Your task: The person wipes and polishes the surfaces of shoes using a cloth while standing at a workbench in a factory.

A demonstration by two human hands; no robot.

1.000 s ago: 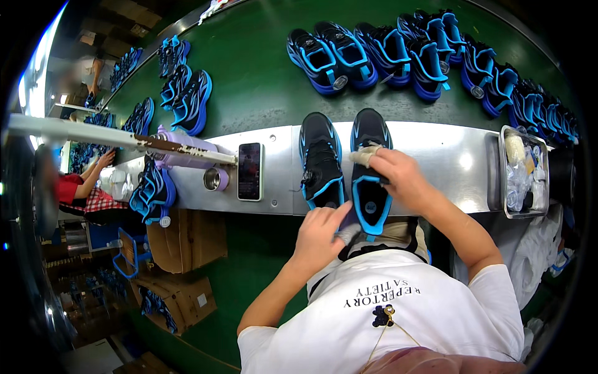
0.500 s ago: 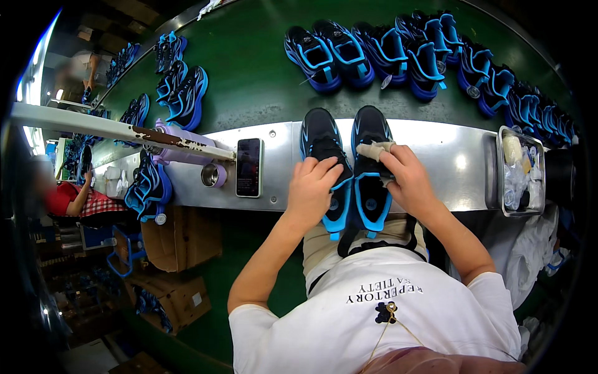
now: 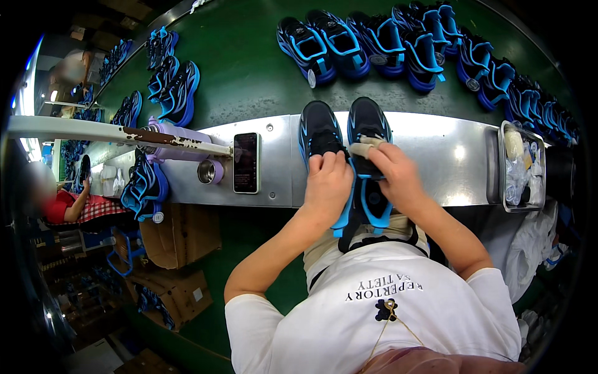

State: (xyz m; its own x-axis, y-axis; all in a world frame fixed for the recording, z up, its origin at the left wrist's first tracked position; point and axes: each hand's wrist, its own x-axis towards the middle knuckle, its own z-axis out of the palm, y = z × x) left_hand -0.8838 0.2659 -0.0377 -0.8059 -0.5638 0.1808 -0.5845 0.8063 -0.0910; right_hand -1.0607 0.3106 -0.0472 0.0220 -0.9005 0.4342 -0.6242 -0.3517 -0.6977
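Two black sneakers with bright blue trim stand side by side before me, toes pointing away: a left sneaker [image 3: 316, 118] and a right sneaker [image 3: 366, 115]. My left hand [image 3: 329, 187] is closed over the left sneaker's tongue and collar, fingers bent down and their tips partly hidden. On the right sneaker, my right hand [image 3: 398, 174] grips around the tongue and lace area. Beige cloth-like material [image 3: 367, 146] covers its fingertips; I cannot tell whether it is worn or held. The heels overhang the near edge of the metal ledge [image 3: 430, 159], close to my lap.
More black-and-blue sneakers [image 3: 305, 53] line the green belt beyond. A phone [image 3: 246, 163], purple bottle [image 3: 180, 140] and its cup [image 3: 210, 171] sit left, below a chipped white bar [image 3: 81, 129]. A metal tray [image 3: 523, 168] of small packets stands right. A co-worker [image 3: 68, 206] sits far left.
My left hand has shifted right and now covers more of the left sneaker's opening. My right hand has stayed on the right sneaker, shifting slightly. The whole view has tilted a little.
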